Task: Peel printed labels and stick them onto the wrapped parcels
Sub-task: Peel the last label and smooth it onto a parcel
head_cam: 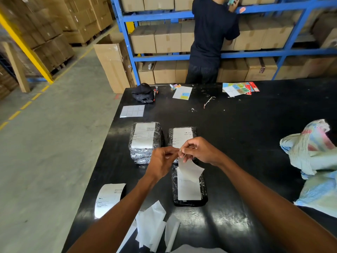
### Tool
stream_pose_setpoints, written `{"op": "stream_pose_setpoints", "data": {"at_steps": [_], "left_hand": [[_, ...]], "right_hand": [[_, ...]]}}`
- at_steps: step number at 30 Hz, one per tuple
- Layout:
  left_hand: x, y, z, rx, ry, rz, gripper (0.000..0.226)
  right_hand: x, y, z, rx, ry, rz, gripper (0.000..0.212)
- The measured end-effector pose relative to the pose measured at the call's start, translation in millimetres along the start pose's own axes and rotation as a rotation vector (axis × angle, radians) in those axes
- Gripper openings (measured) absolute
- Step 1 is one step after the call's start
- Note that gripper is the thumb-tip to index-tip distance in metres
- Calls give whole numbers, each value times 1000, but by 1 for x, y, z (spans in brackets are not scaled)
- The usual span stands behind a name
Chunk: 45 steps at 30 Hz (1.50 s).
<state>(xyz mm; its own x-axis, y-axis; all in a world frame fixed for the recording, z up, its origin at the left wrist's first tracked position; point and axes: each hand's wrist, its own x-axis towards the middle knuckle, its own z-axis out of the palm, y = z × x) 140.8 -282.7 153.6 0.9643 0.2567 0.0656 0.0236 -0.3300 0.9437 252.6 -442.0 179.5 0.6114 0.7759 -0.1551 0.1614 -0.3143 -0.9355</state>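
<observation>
Desk [255, 143], black and glossy, carries a pale sack [313, 152] at 3 o'clock. Seen from the hands, a labelled parcel stack [140, 157] lies at 11 o'clock, a far parcel [170, 136] at 12 and a near parcel [189, 202] at 6. A printed strip [107, 198] curls at 7 o'clock, beside white scraps [151, 227]. Left hand [162, 159] and right hand [198, 150] meet fingertip to fingertip, both pinching the top edge of a label [189, 170] that hangs over the near parcel's far end.
</observation>
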Motion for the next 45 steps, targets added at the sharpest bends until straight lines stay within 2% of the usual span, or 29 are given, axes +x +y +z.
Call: {"op": "stream_pose_setpoints", "data": {"at_steps": [6,9,15,21,25,27,29,31,34,36,37,39,43,45], "left_hand": [[0,1,-1,-94,29,-64,15],[1,1,2,-152,119,-142,13],[2,5,10,-404,148,-311,7],[3,7,17,-477,183,-355,13],[5,9,21,-482,216,-337,15],[7,10,22,-468,234,-307,16],[7,11,24,-433,237,-261,14],[7,11,25,-393,242,-204,12],[6,12,28,-296,269,-104,9],[4,12,32,-214,269,-60,10],[3,12,35,-180,259,-42,11],[-1,14,41,-133,236,-7,11],[-4,9,48,-126,136,41,6],[-6,0,48,-110,186,10,21]], "right_hand": [[0,-1,0,34,12,-19,18],[0,2,2,69,26,-17,16],[-1,8,3,122,129,26,17],[-4,13,-1,172,304,4,11],[-7,17,-2,144,272,-44,7],[-9,22,-2,61,305,-60,19],[-9,27,0,-38,330,-75,20],[-10,30,2,-137,274,-91,23],[-17,33,8,-239,125,-4,59],[-21,34,16,-286,112,61,80],[-23,33,21,-304,127,63,72],[-25,34,29,-306,179,44,33],[-22,57,35,-171,236,87,25],[-23,70,35,26,165,154,13]]}}
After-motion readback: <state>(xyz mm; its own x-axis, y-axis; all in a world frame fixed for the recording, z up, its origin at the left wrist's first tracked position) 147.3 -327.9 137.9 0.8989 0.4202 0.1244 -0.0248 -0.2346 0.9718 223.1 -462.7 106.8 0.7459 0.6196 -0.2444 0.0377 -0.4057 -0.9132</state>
